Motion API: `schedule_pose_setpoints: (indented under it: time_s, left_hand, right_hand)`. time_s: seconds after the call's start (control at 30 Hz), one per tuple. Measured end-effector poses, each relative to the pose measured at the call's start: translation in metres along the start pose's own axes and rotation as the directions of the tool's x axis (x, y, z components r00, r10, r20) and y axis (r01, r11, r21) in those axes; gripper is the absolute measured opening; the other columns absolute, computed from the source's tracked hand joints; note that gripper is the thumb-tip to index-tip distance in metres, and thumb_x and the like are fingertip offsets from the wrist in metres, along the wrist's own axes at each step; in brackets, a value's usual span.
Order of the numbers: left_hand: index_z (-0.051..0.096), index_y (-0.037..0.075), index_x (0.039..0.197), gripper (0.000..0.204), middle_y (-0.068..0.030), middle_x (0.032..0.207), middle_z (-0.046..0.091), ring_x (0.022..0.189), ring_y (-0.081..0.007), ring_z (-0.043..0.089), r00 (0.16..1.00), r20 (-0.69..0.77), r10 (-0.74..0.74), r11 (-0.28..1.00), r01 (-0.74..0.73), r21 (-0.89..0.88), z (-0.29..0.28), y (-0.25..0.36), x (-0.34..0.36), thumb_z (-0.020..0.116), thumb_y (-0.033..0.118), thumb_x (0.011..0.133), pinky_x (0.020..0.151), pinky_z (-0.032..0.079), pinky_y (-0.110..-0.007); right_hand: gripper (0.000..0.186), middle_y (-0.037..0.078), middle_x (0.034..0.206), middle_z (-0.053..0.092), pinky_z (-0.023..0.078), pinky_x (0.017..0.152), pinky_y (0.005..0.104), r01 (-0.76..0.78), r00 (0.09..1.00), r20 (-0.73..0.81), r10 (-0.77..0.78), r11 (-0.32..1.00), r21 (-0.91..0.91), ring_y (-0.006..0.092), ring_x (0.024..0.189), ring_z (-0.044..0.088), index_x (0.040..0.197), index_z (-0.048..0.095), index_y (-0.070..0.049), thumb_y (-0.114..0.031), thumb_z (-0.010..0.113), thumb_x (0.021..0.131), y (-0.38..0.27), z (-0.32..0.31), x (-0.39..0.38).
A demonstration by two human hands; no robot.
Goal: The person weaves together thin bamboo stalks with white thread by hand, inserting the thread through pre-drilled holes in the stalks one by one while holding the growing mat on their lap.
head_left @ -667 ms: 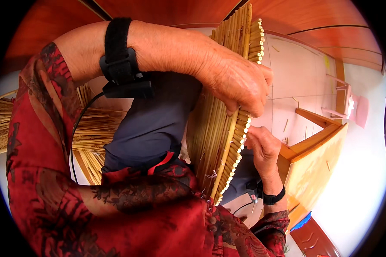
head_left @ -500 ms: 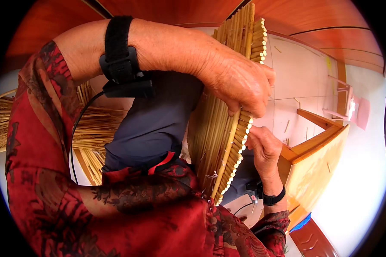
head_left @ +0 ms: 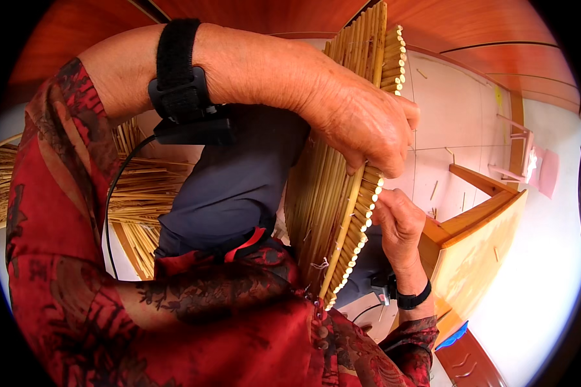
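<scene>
A stiff mat of straw-coloured stalks (head_left: pixel 319 200) stands tilted across my lap, with one long stalk lying along its edge and a row of pale cut ends down its right side. My left hand (head_left: pixel 368 126) is closed over that edge near the middle, with the fingers curled round the far side. Just below it, my right hand (head_left: pixel 401 222) is at the cut ends with bent fingers pressed together. Its fingertips are partly hidden behind the mat, and I cannot see what they pinch. A small bit of white thread (head_left: pixel 319 264) shows low on the mat.
Loose stalks (head_left: pixel 145 193) lie in a pile at the left. To the right stands a light wooden stool or small table (head_left: pixel 478 251), with a pink chair (head_left: pixel 542 171) beyond it. Stalk scraps lie on the tiled floor (head_left: pixel 455 116). Reddish wooden panels (head_left: pixel 490 29) run along the back.
My left hand and the mat have shifted very slightly right. My right hand stays at the cut ends, almost unmoved. Both grips look the same.
</scene>
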State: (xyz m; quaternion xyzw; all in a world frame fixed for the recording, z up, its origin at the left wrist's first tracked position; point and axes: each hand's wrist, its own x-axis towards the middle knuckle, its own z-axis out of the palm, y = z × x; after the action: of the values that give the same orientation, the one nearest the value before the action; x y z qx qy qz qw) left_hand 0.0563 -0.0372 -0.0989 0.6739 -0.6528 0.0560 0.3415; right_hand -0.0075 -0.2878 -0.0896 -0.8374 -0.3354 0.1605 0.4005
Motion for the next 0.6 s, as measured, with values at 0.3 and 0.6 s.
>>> schedule_pose_setpoints:
  time_s: [0.3, 0.6]
  left_hand:
    - [0.051, 0.007, 0.072, 0.013, -0.0068, 0.073, 0.055, 0.079, -0.0267, 0.057, 1.000, -0.021, 0.009, 1.000, -0.009, 0.013, 0.0037, 0.0031, -0.0019, 0.057, 0.014, 0.081, 0.095, 0.036, -0.041]
    - [0.051, 0.008, 0.071, 0.013, -0.0065, 0.073, 0.055, 0.078, -0.0263, 0.057, 0.999, -0.038, 0.011, 1.000, -0.011, 0.016, 0.0071, 0.0046, -0.0030, 0.058, 0.014, 0.080, 0.095, 0.037, -0.040]
  right_hand:
    - [0.023, 0.007, 0.066, 0.052, 0.042, 0.049, 0.0249, 0.009, 1.000, 0.003, -0.009, 1.000, -0.007, 0.0140, 0.054, 0.053, 0.103, 0.065, -0.002, 0.008, 0.065, 0.083, -0.0020, 0.0032, -0.0012]
    - [0.022, 0.007, 0.065, 0.051, 0.043, 0.050, 0.0253, -0.009, 1.000, 0.020, 0.009, 1.000, -0.004, 0.0150, 0.055, 0.054, 0.103, 0.065, -0.002, 0.008, 0.065, 0.083, -0.0019, 0.0036, -0.0018]
